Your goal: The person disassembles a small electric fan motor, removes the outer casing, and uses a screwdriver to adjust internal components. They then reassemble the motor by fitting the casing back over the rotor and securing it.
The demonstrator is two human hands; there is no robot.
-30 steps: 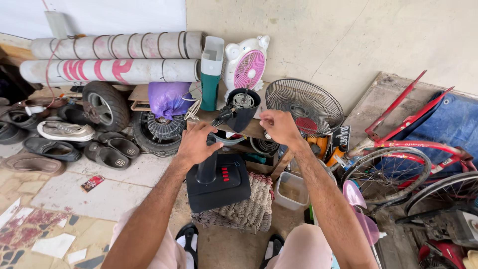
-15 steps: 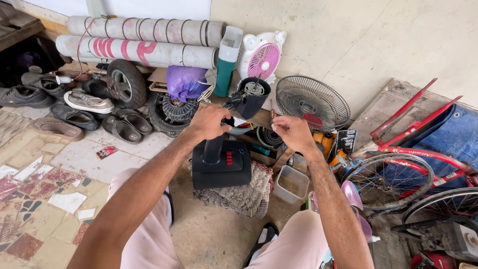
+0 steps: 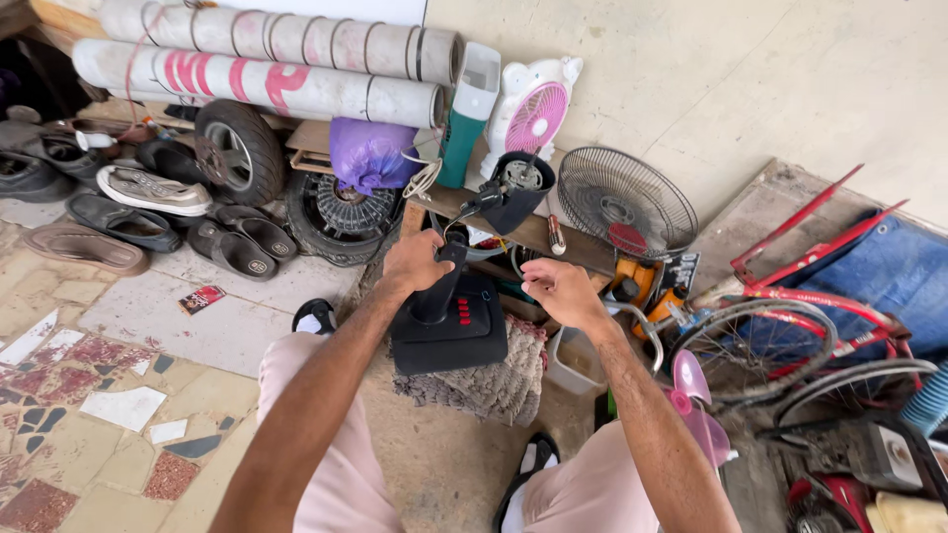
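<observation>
the left hand [image 3: 415,262] grips the neck of the black fan base [image 3: 449,331], which sits on a grey rag [image 3: 494,380], while the right hand [image 3: 558,289], loosely curled and empty, hovers just beside it, so steadying seems underway.

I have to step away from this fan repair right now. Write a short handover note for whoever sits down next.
Left hand: gripping the upright neck of the black fan base.
Right hand: free, fingers curled, hovering just right of the neck.
Things: base with red buttons sits on a rag on the floor; bare motor head leans at the top of the neck; wire grille stands apart behind it.
Done: grille is off.
Left: motor head is exposed, and nothing is reassembled.
</observation>
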